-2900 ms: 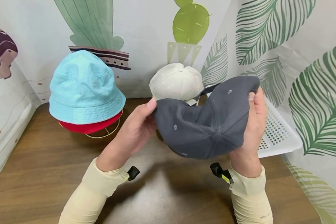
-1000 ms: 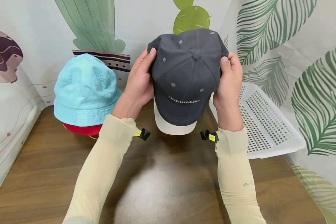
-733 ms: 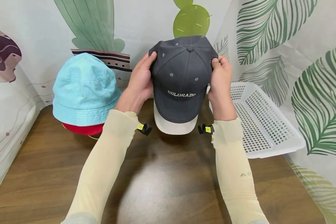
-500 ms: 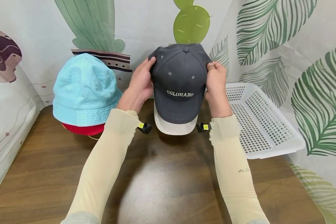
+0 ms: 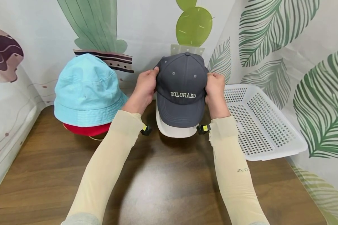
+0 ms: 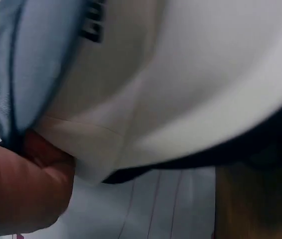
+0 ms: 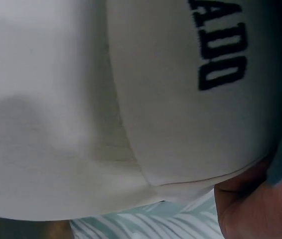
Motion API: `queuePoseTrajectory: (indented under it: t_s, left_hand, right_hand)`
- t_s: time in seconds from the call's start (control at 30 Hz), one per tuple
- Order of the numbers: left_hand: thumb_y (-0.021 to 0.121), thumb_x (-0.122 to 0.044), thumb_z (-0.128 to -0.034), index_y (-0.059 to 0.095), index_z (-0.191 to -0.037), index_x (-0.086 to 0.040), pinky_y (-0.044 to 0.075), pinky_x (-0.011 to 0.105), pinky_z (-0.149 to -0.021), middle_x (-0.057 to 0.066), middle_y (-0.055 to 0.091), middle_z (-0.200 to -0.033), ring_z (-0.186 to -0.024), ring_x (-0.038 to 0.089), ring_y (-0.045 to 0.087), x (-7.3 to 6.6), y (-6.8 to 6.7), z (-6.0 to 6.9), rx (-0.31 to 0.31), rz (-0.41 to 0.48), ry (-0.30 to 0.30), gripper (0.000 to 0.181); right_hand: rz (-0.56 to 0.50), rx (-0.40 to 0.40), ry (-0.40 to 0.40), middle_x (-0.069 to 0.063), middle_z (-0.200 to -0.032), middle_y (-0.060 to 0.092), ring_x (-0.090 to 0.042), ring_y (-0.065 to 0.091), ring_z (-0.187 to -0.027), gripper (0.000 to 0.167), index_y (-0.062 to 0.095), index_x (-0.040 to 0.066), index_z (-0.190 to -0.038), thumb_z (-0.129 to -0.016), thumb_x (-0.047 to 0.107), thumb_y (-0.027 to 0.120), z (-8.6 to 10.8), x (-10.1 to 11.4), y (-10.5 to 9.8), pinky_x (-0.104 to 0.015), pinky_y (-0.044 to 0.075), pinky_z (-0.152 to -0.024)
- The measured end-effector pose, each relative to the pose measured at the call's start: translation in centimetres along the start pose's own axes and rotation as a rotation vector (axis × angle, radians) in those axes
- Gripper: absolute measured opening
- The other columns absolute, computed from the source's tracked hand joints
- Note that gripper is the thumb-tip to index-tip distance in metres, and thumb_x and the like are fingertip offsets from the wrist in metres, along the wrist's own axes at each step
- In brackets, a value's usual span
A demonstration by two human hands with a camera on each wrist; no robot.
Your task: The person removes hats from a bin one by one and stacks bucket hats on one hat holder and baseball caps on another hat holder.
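A dark grey baseball cap [image 5: 183,81] with white COLORADO lettering sits over a white baseball cap [image 5: 176,131], whose brim shows below the grey one. My left hand [image 5: 145,89] pinches the grey cap's left edge between thumb and fingers. On the opposite side my right hand [image 5: 215,89] grips its right edge. Close up in the left wrist view, the white cap [image 6: 181,89] lies beneath the grey cap's brim [image 6: 44,59], with my left fingers beside it. Dark letters mark the white cap's front [image 7: 181,99] in the right wrist view. Whatever supports the white cap is hidden.
To the left, a light blue bucket hat [image 5: 85,90] covers a red hat [image 5: 87,129], with part of a gold wire stand below. A white perforated plastic basket [image 5: 294,137] stands at the right of the wooden table [image 5: 157,193]. Patterned cloth [image 5: 146,28] hangs behind.
From being held tilted in front of the white cap, the grey cap was turned brim-forward, raised over it and lowered onto it. Both hands came down with it, the right one moving inward.
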State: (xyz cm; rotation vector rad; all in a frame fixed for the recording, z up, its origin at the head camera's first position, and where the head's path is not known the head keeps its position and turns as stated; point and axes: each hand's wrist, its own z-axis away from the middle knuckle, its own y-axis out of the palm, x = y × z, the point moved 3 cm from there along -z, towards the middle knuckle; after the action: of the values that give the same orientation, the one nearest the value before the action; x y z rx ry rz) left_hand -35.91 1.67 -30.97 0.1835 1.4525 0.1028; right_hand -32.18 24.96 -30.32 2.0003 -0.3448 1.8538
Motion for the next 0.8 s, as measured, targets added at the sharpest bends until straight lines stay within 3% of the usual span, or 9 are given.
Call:
queuePoseTrajectory:
  t_s: [0.1,0.2,0.47,0.6,0.8]
  left_hand:
    - [0.047,-0.040,-0.1138,0.060,-0.092,-0.013,0.042,0.035,-0.079,0.001,0.045,-0.081,-0.080,0.018,0.049,0.5,0.0,0.1,-0.040,-0.192,0.052,0.037]
    - [0.048,-0.041,-0.1134,0.056,-0.086,-0.015,0.041,0.035,-0.076,0.001,0.043,-0.080,-0.082,0.020,0.050,1.0,-0.1,0.1,-0.085,-0.299,0.078,0.039]
    - [0.054,-0.041,-0.1114,0.069,-0.108,-0.008,0.048,0.036,-0.084,0.004,0.056,-0.103,-0.098,0.024,0.055,2.4,-0.4,0.0,-0.157,-0.350,0.062,0.037]
    - [0.055,-0.044,-0.1105,0.070,-0.107,-0.008,0.049,0.038,-0.089,0.006,0.058,-0.108,-0.102,0.026,0.055,3.2,-0.5,-0.2,-0.163,-0.382,0.044,0.039]
    - [0.055,-0.045,-0.1104,0.067,-0.098,-0.011,0.048,0.038,-0.085,0.005,0.056,-0.103,-0.098,0.026,0.055,4.0,-0.8,-0.3,-0.138,-0.378,0.021,0.038]
  right_hand:
    - [0.014,-0.012,-0.009,0.005,-0.058,0.027,-0.016,0.033,-0.053,0.050,0.034,0.017,-0.060,-0.108,0.008,0.047,0.0,-0.5,-0.1,-0.043,0.041,-0.069]
    - [0.023,-0.043,-0.009,0.006,-0.056,0.027,-0.015,0.030,-0.050,0.051,0.034,0.017,-0.057,-0.104,0.003,0.048,-0.2,-1.1,-0.1,-0.039,0.040,-0.062]
    - [0.051,-0.103,-0.018,0.002,-0.059,0.037,-0.019,0.040,-0.057,0.048,0.040,0.016,-0.055,-0.100,0.001,0.048,-0.3,-2.5,-0.1,-0.038,0.043,-0.064]
    - [0.079,-0.109,0.016,0.000,-0.062,0.040,-0.020,0.043,-0.061,0.047,0.041,0.015,-0.057,-0.101,0.003,0.049,-0.3,-3.4,-0.3,-0.038,0.044,-0.066]
    - [0.108,-0.142,0.049,-0.002,-0.073,0.050,-0.018,0.049,-0.067,0.043,0.043,0.015,-0.057,-0.097,0.001,0.052,-0.3,-4.4,-0.4,-0.034,0.046,-0.066]
